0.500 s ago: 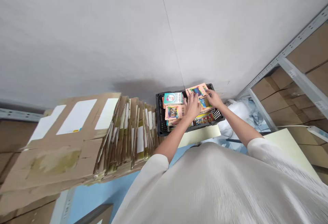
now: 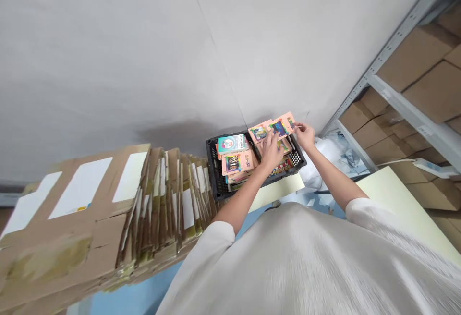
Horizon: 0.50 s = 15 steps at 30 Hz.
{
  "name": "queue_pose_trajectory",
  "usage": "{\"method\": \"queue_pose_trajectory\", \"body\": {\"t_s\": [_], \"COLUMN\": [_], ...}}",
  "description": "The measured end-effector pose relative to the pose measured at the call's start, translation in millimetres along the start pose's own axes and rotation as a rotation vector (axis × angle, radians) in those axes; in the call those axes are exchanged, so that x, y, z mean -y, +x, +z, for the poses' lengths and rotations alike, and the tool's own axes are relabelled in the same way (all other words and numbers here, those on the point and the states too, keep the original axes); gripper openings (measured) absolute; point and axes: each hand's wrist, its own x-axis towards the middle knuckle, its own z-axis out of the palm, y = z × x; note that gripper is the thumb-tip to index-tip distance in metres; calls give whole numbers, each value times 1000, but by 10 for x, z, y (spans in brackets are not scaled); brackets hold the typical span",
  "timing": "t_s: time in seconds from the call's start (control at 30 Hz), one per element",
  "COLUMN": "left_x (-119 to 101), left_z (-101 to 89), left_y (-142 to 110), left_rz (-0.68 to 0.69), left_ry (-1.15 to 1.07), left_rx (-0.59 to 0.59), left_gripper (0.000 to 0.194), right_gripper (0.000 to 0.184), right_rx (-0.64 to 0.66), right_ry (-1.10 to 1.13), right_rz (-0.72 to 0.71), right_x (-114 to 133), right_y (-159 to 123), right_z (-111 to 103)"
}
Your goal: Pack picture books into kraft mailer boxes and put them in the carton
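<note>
A black plastic basket (image 2: 215,180) stands against the wall, filled with thin printed booklets or packs. My right hand (image 2: 304,135) pinches the right edge of a pink booklet (image 2: 287,122) with a dark blue picture. My left hand (image 2: 271,152) rests with fingers spread over the lower part of that booklet and those around it. Another pink booklet (image 2: 256,133) lies partly beneath it, to the left. In the basket's left half, a teal-and-white booklet (image 2: 231,144) lies above a pink booklet (image 2: 237,162). The lower layers are partly hidden by my left hand.
Flattened cardboard boxes (image 2: 72,243) are stacked on the left, right up beside the basket. On the right, a metal shelf (image 2: 406,101) holds cartons (image 2: 421,58). A white plastic bag (image 2: 320,154) lies beyond my right forearm. A pale yellow board (image 2: 396,199) sits at my right.
The pink booklet at my right hand has been drawn up and rightward, uncovering another pink one to its left. My right hand has shifted to the basket's right edge. The view has turned slightly.
</note>
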Motion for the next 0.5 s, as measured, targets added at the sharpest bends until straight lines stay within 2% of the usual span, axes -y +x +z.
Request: {"method": "queue_pose_trajectory", "body": {"t_s": [0.1, 0.23, 0.37, 0.5], "left_x": [-305, -803, -1371, -1945], "left_z": [128, 427, 873, 1392], "left_y": [1, -55, -225, -547], "left_rz": [75, 176, 272, 338], "left_ry": [-18, -29, -51, -63], "left_rx": [35, 104, 206, 330], "left_gripper": [65, 67, 68, 68], "right_gripper": [41, 43, 40, 39], "right_rx": [-99, -222, -343, -437], "right_ry": [24, 8, 7, -31], "right_rz": [-1, 10, 70, 168], "right_x": [-52, -199, -448, -814], "right_y": [-84, -349, -782, -1358], "right_z": [-415, -1146, -1953, -2733]}}
